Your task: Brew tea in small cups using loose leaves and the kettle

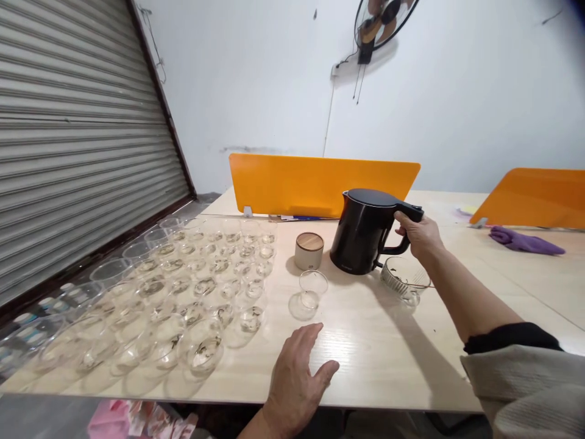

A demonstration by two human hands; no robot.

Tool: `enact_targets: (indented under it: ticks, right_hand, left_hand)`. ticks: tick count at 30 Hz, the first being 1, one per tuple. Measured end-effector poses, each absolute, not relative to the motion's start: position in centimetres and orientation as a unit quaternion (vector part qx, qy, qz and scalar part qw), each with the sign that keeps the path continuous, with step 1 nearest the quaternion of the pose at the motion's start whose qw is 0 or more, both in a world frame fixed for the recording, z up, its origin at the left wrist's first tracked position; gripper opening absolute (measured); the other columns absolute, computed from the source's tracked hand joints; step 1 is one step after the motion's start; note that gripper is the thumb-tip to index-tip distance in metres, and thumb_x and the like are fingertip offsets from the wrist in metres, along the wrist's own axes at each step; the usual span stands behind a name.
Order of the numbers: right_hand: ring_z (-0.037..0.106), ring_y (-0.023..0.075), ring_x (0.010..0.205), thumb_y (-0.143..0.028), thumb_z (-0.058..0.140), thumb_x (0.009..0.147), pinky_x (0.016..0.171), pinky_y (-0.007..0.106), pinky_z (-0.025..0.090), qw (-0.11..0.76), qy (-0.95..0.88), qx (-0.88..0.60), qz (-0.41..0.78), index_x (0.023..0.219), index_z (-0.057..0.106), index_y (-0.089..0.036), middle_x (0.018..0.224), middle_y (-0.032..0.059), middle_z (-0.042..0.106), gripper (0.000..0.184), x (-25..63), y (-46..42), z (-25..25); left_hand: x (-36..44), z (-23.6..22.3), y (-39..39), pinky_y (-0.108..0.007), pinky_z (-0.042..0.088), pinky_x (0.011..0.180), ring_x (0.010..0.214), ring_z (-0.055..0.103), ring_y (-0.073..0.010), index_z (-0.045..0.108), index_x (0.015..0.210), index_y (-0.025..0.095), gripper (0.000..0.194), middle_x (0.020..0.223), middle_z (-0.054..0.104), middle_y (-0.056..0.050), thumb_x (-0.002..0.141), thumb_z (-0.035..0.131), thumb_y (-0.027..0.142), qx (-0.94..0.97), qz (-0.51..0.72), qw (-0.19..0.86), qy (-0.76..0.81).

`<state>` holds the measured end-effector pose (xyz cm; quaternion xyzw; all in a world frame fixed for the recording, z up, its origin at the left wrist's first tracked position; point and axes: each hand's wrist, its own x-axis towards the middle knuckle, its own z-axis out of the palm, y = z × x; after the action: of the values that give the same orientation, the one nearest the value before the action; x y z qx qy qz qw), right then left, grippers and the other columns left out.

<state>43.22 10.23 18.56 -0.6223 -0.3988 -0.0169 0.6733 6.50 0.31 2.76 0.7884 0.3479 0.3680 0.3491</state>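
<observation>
My right hand [418, 235] is wrapped round the handle of a black electric kettle [359, 235], which stands tilted slightly to the left. Whether its base touches the table I cannot tell. Over the table's front part, my left hand [299, 372] has its fingers apart and holds nothing. A clear cup [313, 283] is just beyond that hand. Behind the cup sits a pale canister [309, 253] with a wooden lid. Below the kettle's handle is a ribbed glass bowl [402, 277] with dark bits inside, partly hidden by my right forearm.
Rows of clear plastic cups [203, 350], with dark leaf-like bits in many, cover the table's left side. An orange divider panel [292, 183] stands at the back, another orange panel [539, 198] at right. A purple cloth [525, 239] lies at far right.
</observation>
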Motion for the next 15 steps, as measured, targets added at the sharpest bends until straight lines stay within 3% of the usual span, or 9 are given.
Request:
enact_targets:
  ticks: [3,7,11,15]
  right_hand:
    - [0.069,0.0208,0.095,-0.041,0.069,0.097,0.08,0.039,0.061,0.682,-0.385,-0.622,-0.003,0.121,0.067,-0.016,0.115,0.0073,0.07,0.034,43.0,11.1,18.8]
    - [0.061,0.0161,0.07,-0.036,0.081,0.08,0.057,0.03,0.055,0.717,-0.35,-0.603,0.004,0.096,0.072,-0.015,0.082,0.0008,0.069,0.028,42.6,11.8,19.6]
    - [0.054,0.0116,0.065,-0.025,0.086,0.066,0.052,0.025,0.046,0.78,-0.285,-0.557,-0.008,0.093,0.072,-0.015,0.077,-0.0008,0.067,0.032,42.3,11.2,21.6]
    - [0.053,0.0085,0.064,-0.022,0.084,0.067,0.052,0.022,0.045,0.796,-0.293,-0.529,-0.033,0.09,0.07,-0.016,0.081,-0.0011,0.066,0.028,41.2,8.4,24.8]
  left_hand:
    - [6.4,2.7,0.4,-0.053,0.051,0.114,0.131,0.062,-0.031,0.06,0.139,0.02,0.051,0.14,0.065,-0.014,0.09,0.068,0.031,0.779,0.369,0.371,0.345]
    - [6.5,2.7,0.4,-0.051,0.053,0.112,0.127,0.064,-0.0302,0.061,0.138,0.02,0.051,0.136,0.067,-0.014,0.089,0.07,0.032,0.775,0.376,0.372,0.345]
    - [6.5,2.9,0.5,-0.051,0.055,0.11,0.125,0.065,-0.0309,0.063,0.137,0.019,0.051,0.134,0.068,-0.013,0.088,0.072,0.033,0.777,0.383,0.359,0.348]
    - [6.5,3.1,0.5,-0.054,0.053,0.111,0.127,0.064,-0.032,0.063,0.137,0.019,0.051,0.134,0.068,-0.013,0.089,0.071,0.034,0.777,0.381,0.362,0.346]
